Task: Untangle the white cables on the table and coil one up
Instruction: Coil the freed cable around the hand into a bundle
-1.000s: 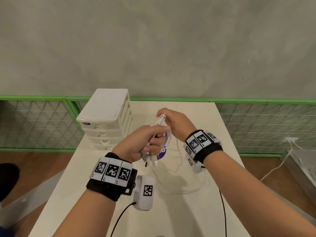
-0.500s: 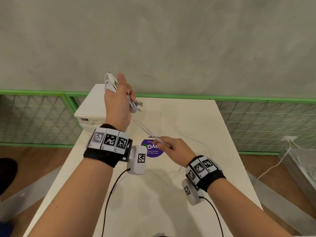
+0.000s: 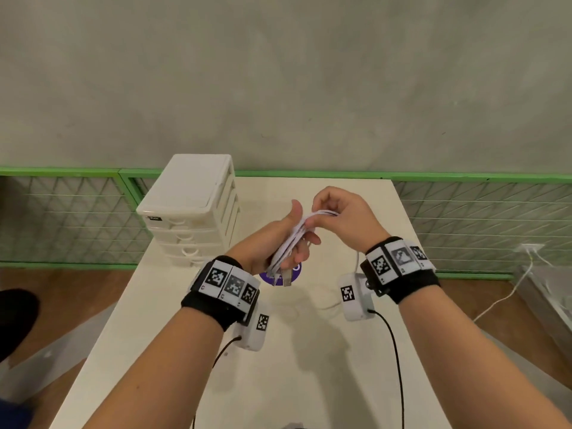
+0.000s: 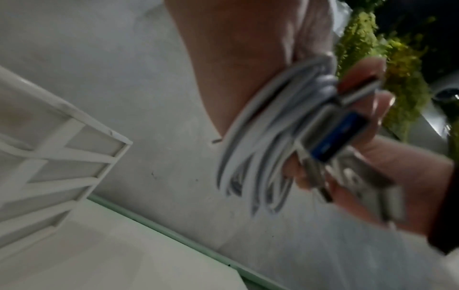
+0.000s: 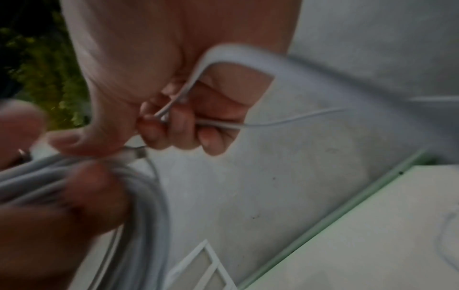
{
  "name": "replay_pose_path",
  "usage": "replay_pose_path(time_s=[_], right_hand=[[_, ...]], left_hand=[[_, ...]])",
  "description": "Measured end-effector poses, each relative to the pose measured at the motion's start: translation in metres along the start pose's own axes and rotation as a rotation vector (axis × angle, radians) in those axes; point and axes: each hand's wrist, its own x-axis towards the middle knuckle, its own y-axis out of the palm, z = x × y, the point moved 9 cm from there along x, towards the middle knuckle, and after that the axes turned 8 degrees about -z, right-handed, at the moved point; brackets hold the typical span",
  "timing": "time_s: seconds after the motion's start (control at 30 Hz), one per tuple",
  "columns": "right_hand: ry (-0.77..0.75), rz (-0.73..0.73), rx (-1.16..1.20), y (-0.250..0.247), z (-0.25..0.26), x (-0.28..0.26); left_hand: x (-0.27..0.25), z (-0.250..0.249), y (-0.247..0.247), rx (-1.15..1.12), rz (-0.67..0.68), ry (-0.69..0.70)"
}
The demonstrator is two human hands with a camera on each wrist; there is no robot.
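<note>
- Above the middle of the white table (image 3: 173, 351), the left hand (image 3: 272, 243) holds the coiled white cable (image 3: 289, 243) against its palm, thumb up; whether the fingers curl fully round the bundle is not clear in the head view.
- Coil's long axis: runs from the far top, near the right hand (image 3: 343, 218), down toward the left wrist, where a plug (image 3: 286, 278) hangs (a blue-tongued connector in the left wrist view).
- Right hand: fingers curled, pinching the free strand (image 5: 223, 125) just beside the coil's top; it is the nearer hand for laying the next loop, judged the step in hand.
- Slack appears to trail down to the table (image 3: 328, 301).
- Surroundings: a white drawer unit (image 3: 192, 205) at the table's far left, a purple sticker (image 3: 269, 277) beneath the hands, a green-framed mesh fence (image 3: 62, 212), a grey wall (image 3: 278, 72).
</note>
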Motion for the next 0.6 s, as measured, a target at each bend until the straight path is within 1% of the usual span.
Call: replay_pose_path(time_s=[0.07, 0.17, 0.23, 0.27, 0.3, 0.33, 0.37, 0.4, 0.47, 0.5, 0.53, 0.57, 0.6], right_hand=[[0.022, -0.025, 0.03, -0.013, -0.006, 0.004], [0.055, -0.061, 0.054, -0.021, -0.022, 0.001], [0.058, -0.054, 0.058, -0.012, -0.034, -0.005], [0.057, -0.044, 0.036, -0.006, -0.038, -0.008], [0.057, -0.035, -0.009, 0.0, -0.043, -0.012], [0.055, -0.021, -0.058, 0.005, -0.047, -0.017], [0.06, -0.002, -0.106, 0.009, -0.053, -0.023], [0.067, 0.023, -0.142, 0.013, -0.059, -0.029], [0.088, 0.076, -0.184, 0.022, -0.07, -0.042], [0.096, 0.102, -0.198, 0.026, -0.073, -0.047], [0.093, 0.13, -0.21, 0.03, -0.073, -0.051], [0.079, 0.159, -0.214, 0.036, -0.07, -0.054], [0.06, 0.178, -0.216, 0.041, -0.066, -0.056]], left_hand=[[-0.007, -0.007, 0.009, -0.044, 0.106, 0.043], [-0.013, -0.023, 0.019, -0.218, 0.22, 0.119], [-0.016, -0.039, 0.023, -0.375, 0.254, 0.197], [-0.017, -0.049, 0.023, -0.458, 0.248, 0.248], [-0.018, -0.06, 0.019, -0.528, 0.214, 0.308], [-0.018, -0.073, 0.013, -0.583, 0.146, 0.367], [-0.018, -0.084, 0.004, -0.624, 0.048, 0.42], [-0.018, -0.094, -0.008, -0.659, -0.067, 0.462], [-0.018, -0.104, -0.038, -0.704, -0.338, 0.518], [-0.02, -0.105, -0.053, -0.664, -0.479, 0.545], [-0.023, -0.105, -0.067, -0.569, -0.615, 0.578], [-0.026, -0.104, -0.079, -0.434, -0.73, 0.61], [-0.027, -0.102, -0.086, -0.284, -0.813, 0.624]])
